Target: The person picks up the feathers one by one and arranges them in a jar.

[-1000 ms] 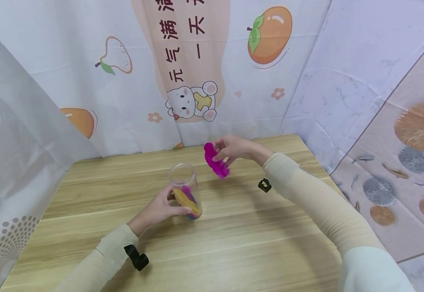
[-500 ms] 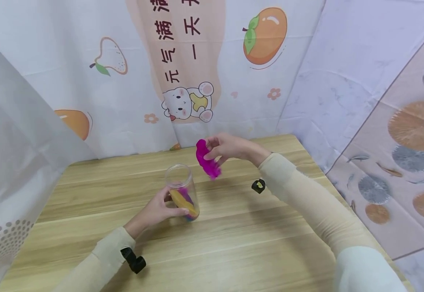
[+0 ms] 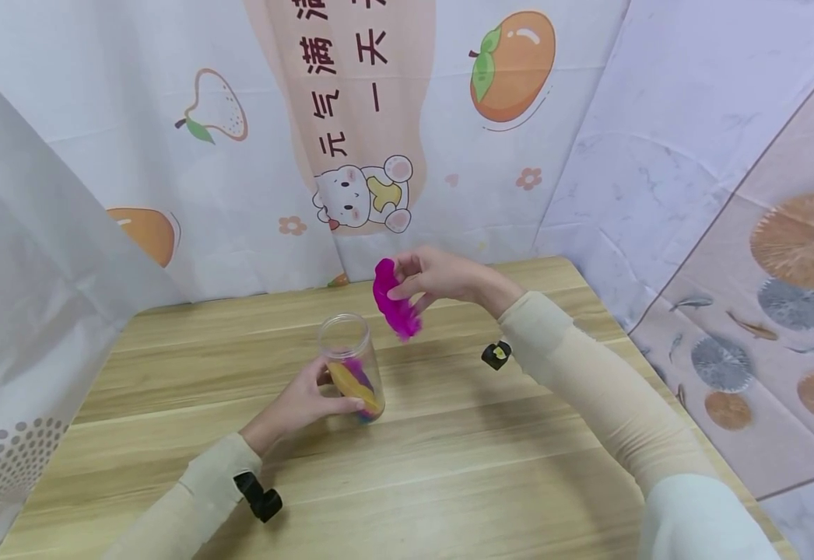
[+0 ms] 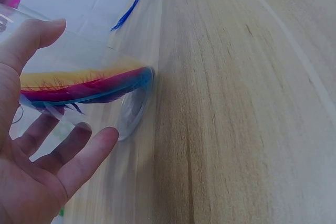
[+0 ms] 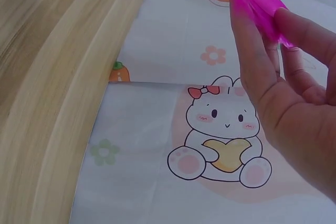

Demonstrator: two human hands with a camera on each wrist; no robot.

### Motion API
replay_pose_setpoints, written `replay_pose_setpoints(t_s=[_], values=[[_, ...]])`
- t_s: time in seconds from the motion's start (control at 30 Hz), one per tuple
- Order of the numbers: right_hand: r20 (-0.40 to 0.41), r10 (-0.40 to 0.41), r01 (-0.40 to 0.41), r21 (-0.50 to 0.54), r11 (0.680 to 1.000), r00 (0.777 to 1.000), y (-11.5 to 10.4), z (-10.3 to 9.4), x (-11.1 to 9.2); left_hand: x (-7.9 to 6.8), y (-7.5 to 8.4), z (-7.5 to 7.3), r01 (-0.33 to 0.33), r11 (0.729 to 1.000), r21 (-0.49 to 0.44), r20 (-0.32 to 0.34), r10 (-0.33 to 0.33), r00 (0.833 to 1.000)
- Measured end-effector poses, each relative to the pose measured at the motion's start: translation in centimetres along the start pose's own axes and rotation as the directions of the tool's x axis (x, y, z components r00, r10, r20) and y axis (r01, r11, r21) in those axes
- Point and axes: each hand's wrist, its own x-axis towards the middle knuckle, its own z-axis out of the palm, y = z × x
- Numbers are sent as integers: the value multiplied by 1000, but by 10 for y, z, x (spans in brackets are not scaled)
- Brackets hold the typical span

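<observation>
My left hand (image 3: 305, 400) holds a clear, open-topped jar (image 3: 370, 358) by its lower half, fingers and thumb on either side. Inside, a yellow-orange feather (image 3: 352, 386) leans beside a purple one; from the left wrist, a dark red and blue feather (image 4: 100, 86) shows along the wall, and the jar's base (image 4: 137, 109) is right at the tabletop. To the right and farther back, my right hand (image 3: 442, 276) pinches a bright magenta feather (image 3: 394, 305) between thumb and fingers, above the table and apart from the jar's rim. The same feather (image 5: 257, 3) fills the top of the right wrist view.
The wood-grain table (image 3: 449, 467) ends at a printed white curtain (image 3: 239, 187) behind, with another cloth (image 3: 715, 272) on the right. Black wrist mounts (image 3: 258, 496) sit on both sleeves. A thin blue strand-like shape (image 4: 126, 11) shows beyond the jar in the left wrist view.
The magenta feather and my right hand have shifted a little left and slightly up, closer to the jar. My left hand keeps its hold on the jar; the head view has shifted slightly.
</observation>
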Motion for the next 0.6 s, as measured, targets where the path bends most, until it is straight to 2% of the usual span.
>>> replay_pose_setpoints(t_s=[0.23,0.6], values=[[25,3,-3,7,1000,1000,1,1,0,0,1,0,30,1000,1,7,-30,1000],[72,-11,8,31,999,997,-3,7,0,0,0,-1,26,1000,-11,10,-26,1000]])
